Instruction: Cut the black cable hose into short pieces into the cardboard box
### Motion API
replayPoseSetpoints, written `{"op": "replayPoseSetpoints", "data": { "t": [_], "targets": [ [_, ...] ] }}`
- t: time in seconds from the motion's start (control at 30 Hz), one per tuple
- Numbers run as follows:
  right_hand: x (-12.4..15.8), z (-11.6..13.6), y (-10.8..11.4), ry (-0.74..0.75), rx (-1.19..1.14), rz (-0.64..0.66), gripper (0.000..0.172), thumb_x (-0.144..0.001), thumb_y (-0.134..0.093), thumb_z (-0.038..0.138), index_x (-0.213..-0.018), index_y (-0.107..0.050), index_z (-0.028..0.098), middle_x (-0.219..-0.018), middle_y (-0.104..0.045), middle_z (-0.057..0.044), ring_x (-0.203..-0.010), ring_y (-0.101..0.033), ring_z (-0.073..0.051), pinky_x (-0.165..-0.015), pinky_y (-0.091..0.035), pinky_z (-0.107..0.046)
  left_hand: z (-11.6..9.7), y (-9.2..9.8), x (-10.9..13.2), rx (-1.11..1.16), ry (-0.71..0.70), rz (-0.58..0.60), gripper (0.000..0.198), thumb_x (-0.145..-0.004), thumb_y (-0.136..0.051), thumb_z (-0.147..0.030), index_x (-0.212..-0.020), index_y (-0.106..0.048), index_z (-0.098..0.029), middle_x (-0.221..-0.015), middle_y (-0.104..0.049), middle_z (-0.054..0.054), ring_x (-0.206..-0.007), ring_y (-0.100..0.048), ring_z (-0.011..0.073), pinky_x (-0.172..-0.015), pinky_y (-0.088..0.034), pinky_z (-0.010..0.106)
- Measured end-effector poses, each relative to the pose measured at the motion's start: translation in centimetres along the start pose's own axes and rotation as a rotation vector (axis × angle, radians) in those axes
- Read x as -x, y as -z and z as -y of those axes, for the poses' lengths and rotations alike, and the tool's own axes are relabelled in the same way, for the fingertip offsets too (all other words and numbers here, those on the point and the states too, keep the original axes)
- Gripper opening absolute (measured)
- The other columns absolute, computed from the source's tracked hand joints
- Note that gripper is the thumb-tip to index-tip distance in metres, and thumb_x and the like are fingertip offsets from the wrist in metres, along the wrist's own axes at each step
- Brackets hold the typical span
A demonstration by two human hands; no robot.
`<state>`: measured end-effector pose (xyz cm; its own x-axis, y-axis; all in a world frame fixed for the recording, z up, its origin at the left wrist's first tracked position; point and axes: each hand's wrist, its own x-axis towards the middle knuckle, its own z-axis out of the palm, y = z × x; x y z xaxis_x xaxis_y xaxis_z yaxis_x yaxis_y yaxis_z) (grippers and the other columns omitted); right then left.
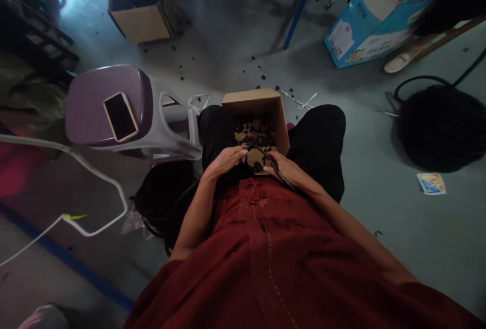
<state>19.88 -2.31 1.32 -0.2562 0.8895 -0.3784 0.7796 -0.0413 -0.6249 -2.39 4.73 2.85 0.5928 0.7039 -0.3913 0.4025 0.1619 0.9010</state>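
Note:
Between my knees stands a cardboard box with many small black pieces lying inside. Over its near part, my left hand pinches a short dark end beside the box's left wall. My right hand is closed around a long, thin black cord, which runs back past the wrist toward my red top. The cord's far end meets the left fingertips above the box. Whether both hands hold one continuous cord, I cannot tell.
A phone lies on a purple stool at left. Black coils rest on the floor at right. Farther off are another carton, a blue box and a person's foot. Black bits are scattered on the floor.

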Motion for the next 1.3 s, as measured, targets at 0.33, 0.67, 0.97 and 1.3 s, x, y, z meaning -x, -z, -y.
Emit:
{"op": "replayPoseSetpoints", "data": {
  "t": [0.33,0.67,0.97,1.3],
  "targets": [
    [0.2,0.4,0.3,-0.042,-0.061,0.015,0.048,-0.082,-0.054,0.04,-0.123,-0.044,0.018,-0.112,-0.057,-0.011,-0.096,-0.056,-0.022,-0.08,-0.042,-0.033,-0.7,0.0,0.3,0.039,0.017,-0.027,0.04,-0.086,-0.042,-0.042,-0.101,-0.06,-0.009,-0.067,-0.05,-0.002,-0.051,-0.035,0.005,-0.05,-0.029,0.019],
    [0.2,0.4,0.3,-0.048,-0.085,0.036,0.053,-0.079,-0.057,0.045,-0.123,-0.045,0.018,-0.115,-0.057,-0.012,-0.098,-0.056,-0.023,-0.081,-0.043,-0.033,-1.1,0.1,0.4,0.063,0.02,-0.046,0.038,-0.087,-0.043,-0.041,-0.085,-0.062,-0.008,-0.062,-0.048,-0.002,-0.05,-0.035,0.0047,-0.049,-0.028,0.019],
    [0.3,0.6,0.1,-0.053,-0.074,0.001,0.054,-0.079,-0.057,0.042,-0.125,-0.045,0.017,-0.118,-0.056,-0.012,-0.102,-0.056,-0.024,-0.085,-0.042,-0.034,-0.5,-0.1,0.2,0.058,0.026,-0.032,0.043,-0.086,-0.044,-0.04,-0.112,-0.059,-0.008,-0.067,-0.051,-0.002,-0.051,-0.035,0.0048,-0.05,-0.029,0.019],
    [0.2,0.1,-0.2,-0.055,-0.096,0.004,0.056,-0.079,-0.057,0.044,-0.127,-0.043,0.019,-0.118,-0.057,-0.011,-0.103,-0.056,-0.024,-0.085,-0.043,-0.035,-0.4,0.0,0.3,0.031,0.022,-0.02,0.043,-0.086,-0.042,-0.042,-0.107,-0.061,-0.009,-0.067,-0.05,-0.002,-0.052,-0.036,0.0053,-0.049,-0.029,0.019]
  ]
}}
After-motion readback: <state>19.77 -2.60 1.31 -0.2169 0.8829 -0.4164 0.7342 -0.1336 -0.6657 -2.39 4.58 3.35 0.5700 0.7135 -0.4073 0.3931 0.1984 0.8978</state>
